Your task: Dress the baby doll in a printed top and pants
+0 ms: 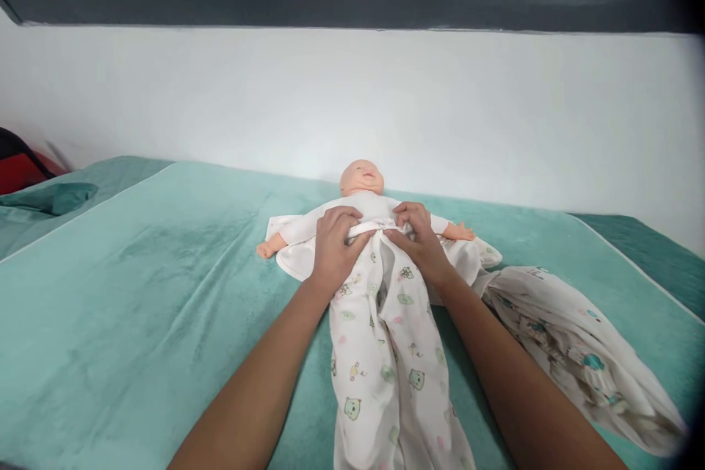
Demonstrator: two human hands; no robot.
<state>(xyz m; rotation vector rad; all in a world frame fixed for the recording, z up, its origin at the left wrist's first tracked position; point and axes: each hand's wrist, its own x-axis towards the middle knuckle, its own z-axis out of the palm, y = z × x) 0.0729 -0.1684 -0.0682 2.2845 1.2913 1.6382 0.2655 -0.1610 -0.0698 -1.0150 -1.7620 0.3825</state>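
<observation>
A baby doll [362, 178] lies on its back, head toward the wall, arms spread out to the sides. White patterned baby pants [385, 352] cover its lower body, legs stretching toward me. My left hand [338, 242] pinches the waistband on the left side, thumb pointing inward. On the right side of the same waistband, my right hand [421, 239] grips with bent fingers and thumb. Both hands rest at the doll's belly, a little apart. Beneath the doll's torso and arms, a white garment [294, 258] is spread open.
A bundled white printed cloth [595, 360] lies to the right. The bed has a green sheet [137, 294], with a white wall [247, 103] behind it and a dark window frame [220, 0] above. A red and black item [22, 169] sits at the far left.
</observation>
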